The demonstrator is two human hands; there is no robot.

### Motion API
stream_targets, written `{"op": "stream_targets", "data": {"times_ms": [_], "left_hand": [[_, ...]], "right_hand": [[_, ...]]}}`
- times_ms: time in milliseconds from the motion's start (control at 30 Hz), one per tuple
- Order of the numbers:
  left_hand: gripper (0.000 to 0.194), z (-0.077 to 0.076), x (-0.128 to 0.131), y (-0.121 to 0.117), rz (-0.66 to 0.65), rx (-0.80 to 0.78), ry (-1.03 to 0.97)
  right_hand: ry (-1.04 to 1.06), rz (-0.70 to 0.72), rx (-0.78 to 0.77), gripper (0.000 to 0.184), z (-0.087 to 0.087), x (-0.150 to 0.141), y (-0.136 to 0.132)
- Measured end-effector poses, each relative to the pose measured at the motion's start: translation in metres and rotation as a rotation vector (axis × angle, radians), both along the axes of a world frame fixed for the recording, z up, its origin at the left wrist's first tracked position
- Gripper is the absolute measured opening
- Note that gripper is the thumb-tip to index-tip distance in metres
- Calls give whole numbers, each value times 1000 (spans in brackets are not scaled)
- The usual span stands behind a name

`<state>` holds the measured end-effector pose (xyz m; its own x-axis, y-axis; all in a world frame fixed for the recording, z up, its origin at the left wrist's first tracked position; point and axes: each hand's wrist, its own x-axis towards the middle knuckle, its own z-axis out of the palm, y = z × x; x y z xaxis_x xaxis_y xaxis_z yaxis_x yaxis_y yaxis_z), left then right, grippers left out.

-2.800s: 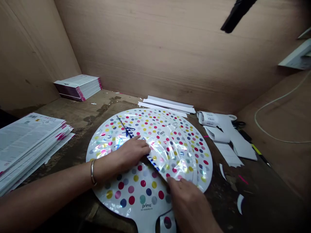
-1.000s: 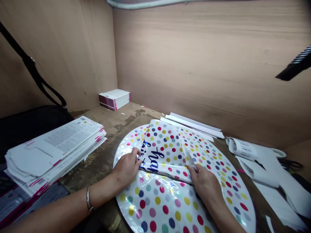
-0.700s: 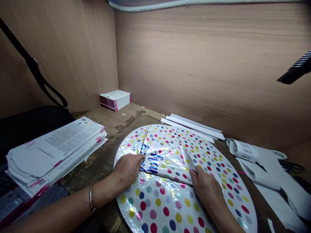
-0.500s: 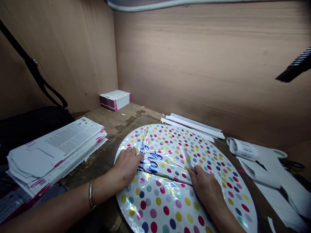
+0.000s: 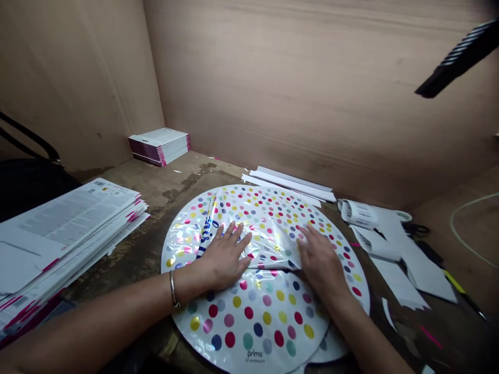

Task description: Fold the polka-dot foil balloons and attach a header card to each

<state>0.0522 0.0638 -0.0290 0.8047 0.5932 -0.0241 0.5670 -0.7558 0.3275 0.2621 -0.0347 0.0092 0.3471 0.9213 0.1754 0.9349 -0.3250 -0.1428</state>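
A flat, shiny foil balloon (image 5: 249, 311) with coloured polka dots lies in front of me, partly folded over itself. Blue lettering runs along its left fold, and "prima" is printed near the bottom. Another dotted foil sheet (image 5: 331, 345) shows beneath it at the lower right. My left hand (image 5: 224, 254) rests flat on the folded part with its fingers spread. At the right end of that fold, my right hand (image 5: 322, 259) has its fingers bent on the foil edge; they are slightly blurred and the thumb is hidden.
Printed white cards (image 5: 74, 228) are stacked at the left, and a smaller card stack (image 5: 159, 145) sits in the back corner. White strips (image 5: 290, 184) lie along the back wall. To the right are a curled label roll (image 5: 362, 213), scissors (image 5: 417, 228) and a yellow-black cutter (image 5: 463, 293).
My left hand has gone from gripping the lettered fold to lying flat further right. My right hand has shifted up along the fold. The view has tilted and moved right.
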Motion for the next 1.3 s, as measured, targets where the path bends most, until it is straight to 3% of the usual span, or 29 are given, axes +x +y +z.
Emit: {"op": "stream_targets", "data": {"times_ms": [100, 133, 167, 233, 300, 400, 500, 633, 700, 767, 900, 967, 1067, 1133, 1233, 1300], "left_hand": [[60, -1, 0, 1, 16, 23, -1], [60, -1, 1, 1, 25, 25, 0], [60, -1, 1, 1, 33, 25, 2], [61, 0, 2, -1, 42, 17, 10], [61, 2, 4, -5, 38, 12, 18], [61, 2, 5, -8, 30, 18, 22], [64, 2, -2, 7, 67, 15, 29], [60, 10, -31, 49, 399, 21, 90], [56, 16, -45, 58, 524, 48, 98], [53, 19, -52, 50, 485, 87, 72], [52, 15, -57, 16, 171, 40, 52], [50, 15, -67, 11, 173, -5, 92], [60, 24, -86, 24, 261, -21, 104], [74, 34, -90, 42, 403, -129, 16], [91, 43, -71, 73, 664, -375, -134], [86, 42, -50, 92, 748, -454, -160]], "right_hand": [[70, 471, -125, 48, -2, -22, -11], [91, 534, -195, 50, -3, -25, -12], [92, 490, -250, 51, -2, -24, -12], [48, 269, -302, 52, 1, -16, -8], [-9, 127, -268, 51, 5, -7, 0], [1, 299, -182, 48, 2, -13, 9], [75, 468, -193, 47, -9, -29, 12], [133, 433, -231, 49, -18, -35, 11], [148, 423, -249, 49, -17, -32, 11], [149, 421, -248, 49, -17, -30, 11], [148, 420, -222, 49, -19, -30, 11], [163, 423, -219, 49, -21, -31, 10], [193, 396, -242, 49, -20, -34, 8], [209, 370, -254, 49, -18, -35, 8], [211, 356, -266, 49, -16, -35, 9], [205, 354, -273, 49, -14, -36, 10]]}}
